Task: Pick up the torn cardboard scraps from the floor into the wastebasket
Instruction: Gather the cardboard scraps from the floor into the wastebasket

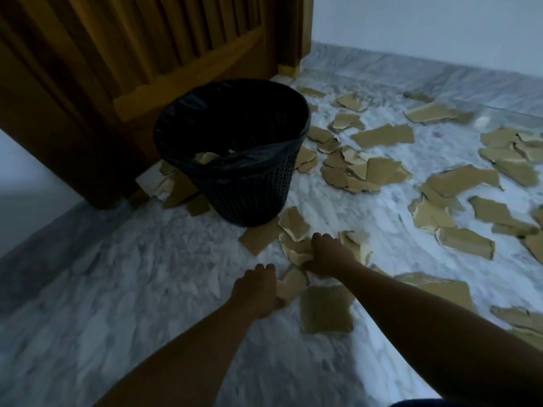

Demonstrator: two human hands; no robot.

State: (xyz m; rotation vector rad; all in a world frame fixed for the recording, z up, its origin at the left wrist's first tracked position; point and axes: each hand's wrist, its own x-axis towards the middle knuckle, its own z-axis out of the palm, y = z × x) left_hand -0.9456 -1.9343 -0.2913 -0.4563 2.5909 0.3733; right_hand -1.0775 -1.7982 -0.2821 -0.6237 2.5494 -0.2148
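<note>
at inspection, both your hands were down on the grey-white marbled stone floor point(141, 289), with the black plastic mesh wastebasket lined with a black bag point(249, 198) standing upright at 12 o'clock from them, close enough for a short lift. your left hand point(258, 289) lay at 7 o'clock of your right hand point(329, 257).

your left hand had its fingers curled over a small, pale, torn cardboard scrap point(293, 282). it read as a grip, though blur hid the thumb. your right hand had its fingers bunched down onto a crumpled tan cardboard scrap point(295, 251), apparently gathering it in rather than pinching an edge. working both hands side by side judged sensible: two pieces per trip.

the pale scrap was tilted up off the floor on its 3 o'clock side. its long axis could not be told. the tan scrap ran roughly from 11 to 5 o'clock. a flat rectangular brown cardboard scrap point(326, 309) lay at 6 o'clock of the right hand, long axis near 12 to 6.

many more torn scraps were scattered from 12 through 3 o'clock. a few showed inside the wastebasket, and some were wedged between it and the slatted wooden door point(117, 69) at 10 o'clock. the task was judged to be at an early stage.
</note>
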